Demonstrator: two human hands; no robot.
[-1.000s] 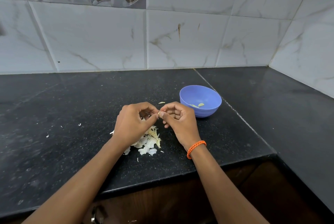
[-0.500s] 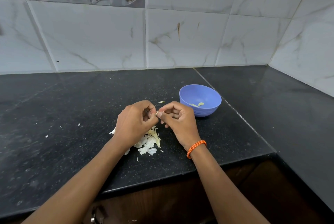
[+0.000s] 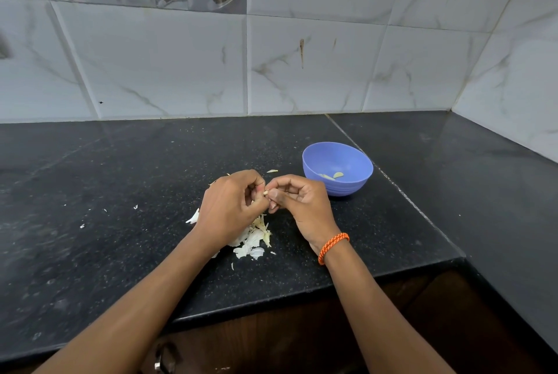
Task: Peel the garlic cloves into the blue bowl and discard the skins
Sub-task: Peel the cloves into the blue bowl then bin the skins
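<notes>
Both hands are up close together, just above the counter (image 3: 90,192). The left hand (image 3: 231,207) and the right hand (image 3: 297,204) have their fingers curled in, and both pinch 1 small garlic clove (image 3: 266,192) between them. Only a tiny pale tip of it shows, so I cannot tell how much skin is on it.

The blue bowl (image 3: 337,168) sits just past the right hand, a little to its right. Inside it are about 2 pale peeled pieces (image 3: 333,175). So I think some peeling is done, but not much.

Under the left hand, and partly hidden by it, lies a pile of white skins (image 3: 252,241). 1 more pale bit (image 3: 272,171) lies just beyond the fingers, between the hands and the bowl. A few tiny white flakes (image 3: 135,207) lie well off to the left of the left hand.

I think what is left is to finish this clove, drop it in the bowl, and throw the skins away. No skins have been cleared yet. I cannot see any more unpeeled cloves.

The counter is black, shiny stone with a seam running past the bowl. Behind it is a wall (image 3: 169,66) of pale marble-look tiles, and it turns a corner far to the right. The right wrist wears an orange band (image 3: 332,247).
</notes>
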